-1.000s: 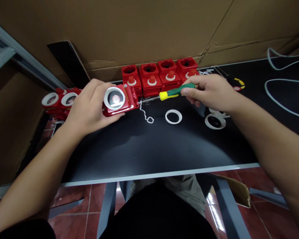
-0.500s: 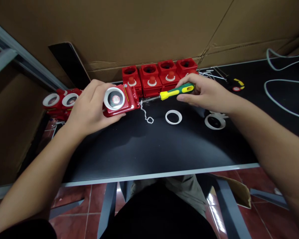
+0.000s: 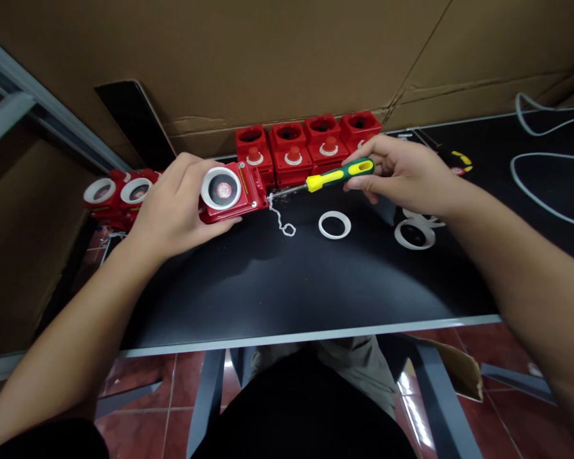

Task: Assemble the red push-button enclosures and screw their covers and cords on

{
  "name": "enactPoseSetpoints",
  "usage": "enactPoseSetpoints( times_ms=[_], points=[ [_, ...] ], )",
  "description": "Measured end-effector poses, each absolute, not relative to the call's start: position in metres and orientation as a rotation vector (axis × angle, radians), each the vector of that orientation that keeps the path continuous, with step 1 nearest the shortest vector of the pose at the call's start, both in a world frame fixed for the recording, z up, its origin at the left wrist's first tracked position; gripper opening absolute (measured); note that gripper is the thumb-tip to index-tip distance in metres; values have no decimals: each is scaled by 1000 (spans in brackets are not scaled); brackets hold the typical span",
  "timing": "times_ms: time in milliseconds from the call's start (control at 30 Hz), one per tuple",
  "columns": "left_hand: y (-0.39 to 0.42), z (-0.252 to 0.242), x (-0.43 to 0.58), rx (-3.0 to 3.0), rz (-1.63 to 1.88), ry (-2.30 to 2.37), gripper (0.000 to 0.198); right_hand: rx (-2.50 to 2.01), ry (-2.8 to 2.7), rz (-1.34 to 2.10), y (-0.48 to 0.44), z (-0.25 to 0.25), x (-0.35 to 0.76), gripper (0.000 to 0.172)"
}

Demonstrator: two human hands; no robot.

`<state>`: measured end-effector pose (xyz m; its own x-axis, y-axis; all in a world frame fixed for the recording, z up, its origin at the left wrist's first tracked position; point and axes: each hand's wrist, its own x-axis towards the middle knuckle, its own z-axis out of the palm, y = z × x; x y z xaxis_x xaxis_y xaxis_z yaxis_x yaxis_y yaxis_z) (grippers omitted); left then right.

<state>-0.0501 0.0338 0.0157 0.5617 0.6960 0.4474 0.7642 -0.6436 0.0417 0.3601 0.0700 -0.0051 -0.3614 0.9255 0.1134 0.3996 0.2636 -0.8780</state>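
Black tabletop (image 3: pixel 291 287) lies wide and bare between the hands and its pale front edge, which runs across the view just above the person's lap. The back edge meets a cardboard wall (image 3: pixel 291 57), so room there is tight. The left hand (image 3: pixel 172 204) grasps a red box (image 3: pixel 234 191) near the table's back left, thumb at its near side and fingers wrapped behind. The box's face, with a white-rimmed round window, is turned up toward the camera. The right hand (image 3: pixel 402 175) is closed around the green and yellow handle of a screwdriver (image 3: pixel 337 174). The tool's long axis runs almost level from right to left, handle a little higher, and the metal tip points left to touch the box's right side. A thin white chain (image 3: pixel 282 220) hangs from that spot onto the table. A white ring (image 3: pixel 334 224) lies flat just right of the chain, and a second ring (image 3: pixel 414 234) lies under the right wrist. Four red housings (image 3: pixel 306 146) stand in a row against the cardboard, each with a dark round opening and a red button; what is inside the openings cannot be told. More red units (image 3: pixel 117 191) sit at the left edge beyond the left hand, and a white cable (image 3: pixel 545 185) loops at far right.
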Motion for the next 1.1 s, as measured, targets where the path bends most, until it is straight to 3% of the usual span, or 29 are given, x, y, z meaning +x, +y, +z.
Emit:
enactPoseSetpoints(
  times_ms=[233,467,633,700,833,1100],
  points=[
    [35,15,-50,-2625,-678,-1215,67,-1313,-1976,957,68,5,360,27],
    [28,19,-46,-2631,-638,-1259,67,-1377,-2121,840,66,9,363,70],
    [31,17,-49,-2638,-635,-1260,69,-1363,-2071,939,67,3,364,82],
    [32,16,-50,-2630,-654,-1260,70,-1269,-2051,1009,67,1,363,80],
    [33,16,-50,-2618,-657,-1270,71,-1157,-1984,1038,69,-2,361,60],
    [32,17,-50,-2636,-666,-1269,70,-1174,-1957,946,72,-7,364,46]
  ],
)
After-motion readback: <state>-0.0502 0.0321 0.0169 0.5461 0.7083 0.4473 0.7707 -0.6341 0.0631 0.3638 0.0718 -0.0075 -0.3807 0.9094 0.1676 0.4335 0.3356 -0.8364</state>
